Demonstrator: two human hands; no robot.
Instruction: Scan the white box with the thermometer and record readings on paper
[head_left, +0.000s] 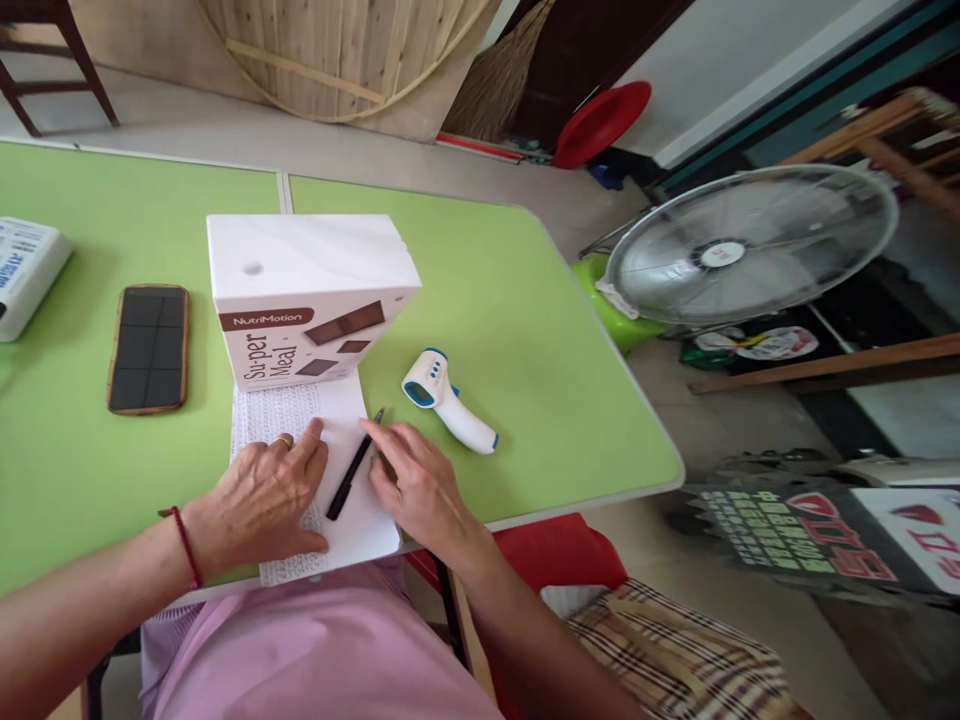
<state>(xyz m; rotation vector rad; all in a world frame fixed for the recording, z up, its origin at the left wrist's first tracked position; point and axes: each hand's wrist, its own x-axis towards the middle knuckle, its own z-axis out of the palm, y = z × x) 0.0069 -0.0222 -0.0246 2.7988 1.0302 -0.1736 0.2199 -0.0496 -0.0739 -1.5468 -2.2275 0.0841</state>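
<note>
Left hand [264,492] palm-down on paper [369,540], fingers extended; right hand [421,487] by pen [350,475], index and thumb parted.

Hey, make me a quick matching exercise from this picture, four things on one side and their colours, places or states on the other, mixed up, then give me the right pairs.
Column one
1. Pen
2. Phone
3. Handheld thermometer
4. Left hand

Column two
A. White with blue trim
B. Wearing a ring, with a red bracelet at the wrist
C. Black, lying on the paper
D. Dark screen with a brown rim

Right pairs: 1-C, 2-D, 3-A, 4-B
</note>
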